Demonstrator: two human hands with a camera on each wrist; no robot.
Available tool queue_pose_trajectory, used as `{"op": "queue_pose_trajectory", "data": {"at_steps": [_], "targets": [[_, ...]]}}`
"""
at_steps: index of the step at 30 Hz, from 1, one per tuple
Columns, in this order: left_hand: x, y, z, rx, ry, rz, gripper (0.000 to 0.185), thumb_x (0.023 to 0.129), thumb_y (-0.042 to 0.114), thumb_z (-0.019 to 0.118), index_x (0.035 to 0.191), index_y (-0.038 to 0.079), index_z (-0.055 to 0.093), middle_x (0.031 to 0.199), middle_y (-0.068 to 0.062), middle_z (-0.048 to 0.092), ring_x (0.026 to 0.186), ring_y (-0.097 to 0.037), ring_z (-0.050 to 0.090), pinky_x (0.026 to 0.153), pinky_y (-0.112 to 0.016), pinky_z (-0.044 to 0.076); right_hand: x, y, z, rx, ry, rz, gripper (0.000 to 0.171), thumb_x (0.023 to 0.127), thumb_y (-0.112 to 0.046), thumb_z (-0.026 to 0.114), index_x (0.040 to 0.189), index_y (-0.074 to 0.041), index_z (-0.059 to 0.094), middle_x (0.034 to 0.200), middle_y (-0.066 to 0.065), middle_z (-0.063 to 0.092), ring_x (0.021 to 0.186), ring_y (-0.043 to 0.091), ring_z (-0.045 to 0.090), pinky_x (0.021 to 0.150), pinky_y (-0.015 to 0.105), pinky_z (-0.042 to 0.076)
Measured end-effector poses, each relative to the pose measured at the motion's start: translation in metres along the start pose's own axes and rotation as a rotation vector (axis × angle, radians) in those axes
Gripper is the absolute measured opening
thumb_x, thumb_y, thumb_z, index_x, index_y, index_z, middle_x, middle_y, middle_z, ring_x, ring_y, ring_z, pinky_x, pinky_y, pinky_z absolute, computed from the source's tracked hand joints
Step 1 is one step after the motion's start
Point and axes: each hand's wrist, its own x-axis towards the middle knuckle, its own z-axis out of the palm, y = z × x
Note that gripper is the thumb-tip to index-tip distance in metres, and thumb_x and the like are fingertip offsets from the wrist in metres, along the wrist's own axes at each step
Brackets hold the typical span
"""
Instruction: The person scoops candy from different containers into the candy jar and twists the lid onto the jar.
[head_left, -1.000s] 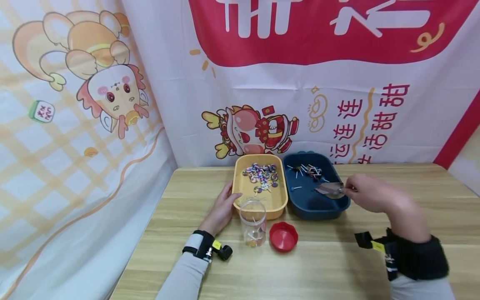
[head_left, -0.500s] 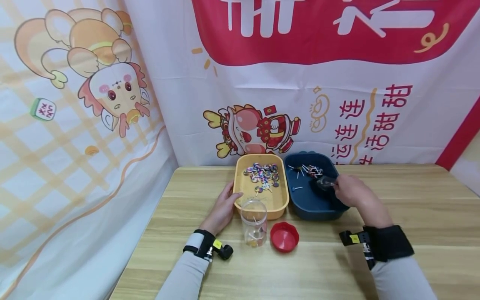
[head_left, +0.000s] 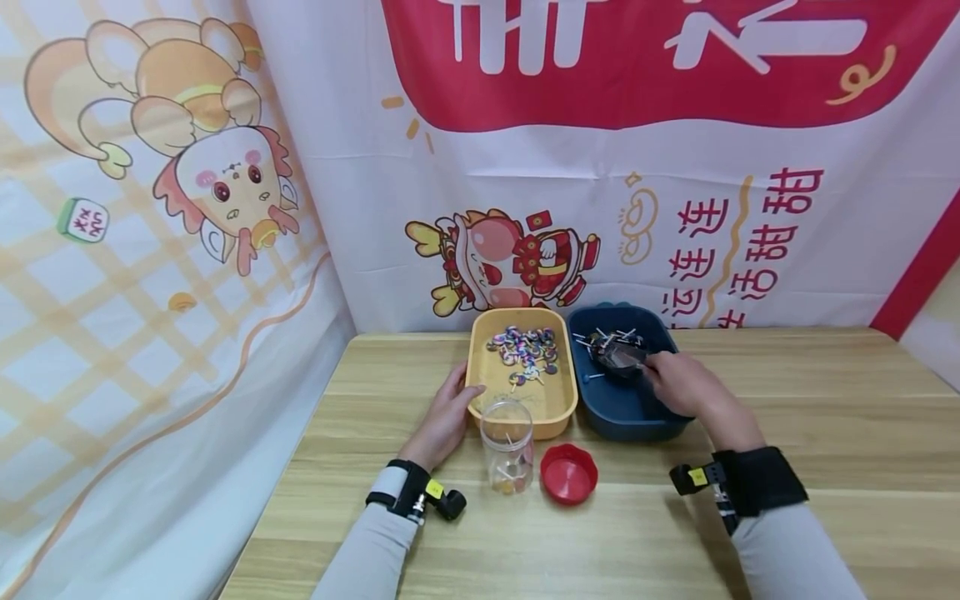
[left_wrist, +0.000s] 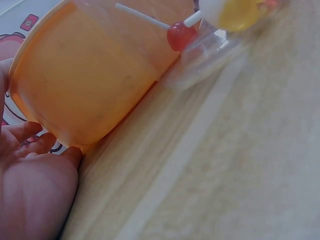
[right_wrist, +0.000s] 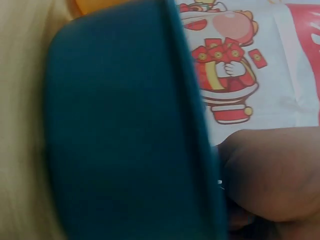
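1. Shifted since the frame half a second ago: the right hand [head_left: 678, 383] and the clear scoop [head_left: 621, 357], both farther left and deeper into the dark blue tub [head_left: 633, 428]. The left hand [head_left: 447, 417] and the yellow tub [head_left: 547, 429] show no clear change.

2. Right hand: fingers curled about the scoop's handle, above the blue tub's right side. In the right wrist view the tub wall hides the fingertips, so their exact placing cannot be told.

3. Principal relation: the scoop's bowl lies to the left of the right hand and slightly farther from the person; its long axis runs leftward and a little away along that line. The white-sticked lollipops [head_left: 615, 336] lie at the bowl's far edge. Whether any rest in the bowl cannot be told. Of the two hands, the right is the nearer to them.

4. Left hand: grips the yellow tub at its near left corner, thumb over the rim, fingers against the outer wall. Swirl-patterned lollipops [head_left: 517, 346] lie inside, mostly toward the far end.

5. Surroundings: the tubs stand side by side on the wooden surface [head_left: 862, 417]. An uncapped transparent jar [head_left: 507, 467], holding a few lollipops, stands upright in front of the yellow tub; a red lid [head_left: 568, 475] lies just to its right.
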Motion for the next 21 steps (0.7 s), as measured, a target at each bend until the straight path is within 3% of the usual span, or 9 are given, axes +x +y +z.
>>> {"op": "queue_pose_trajectory", "data": {"at_steps": [8, 21], "targets": [[0.001, 0.001, 0.001, 0.005, 0.012, -0.001, 0.068, 0.102, 0.004, 0.051, 0.162, 0.006, 0.020, 0.170, -0.015, 0.015, 0.156, -0.029, 0.018, 0.127, -0.040, 0.022, 0.004, -0.002, 0.014, 0.053, -0.033, -0.097, 0.016, 0.105, -0.008, 0.052, 0.101, 0.002, 0.063, 0.077, 0.006, 0.052, 0.065, 0.019, 0.050, 0.057, 0.031, 0.042], [0.000, 0.003, 0.002, 0.017, 0.022, -0.016, 0.070, 0.102, 0.005, 0.051, 0.163, 0.008, 0.018, 0.171, -0.014, 0.014, 0.156, -0.028, 0.017, 0.127, -0.040, 0.020, 0.004, -0.004, 0.019, 0.092, -0.106, -0.052, 0.013, 0.105, -0.006, 0.050, 0.110, 0.004, 0.055, 0.085, 0.009, 0.054, 0.072, 0.021, 0.053, 0.061, 0.032, 0.046]]}}
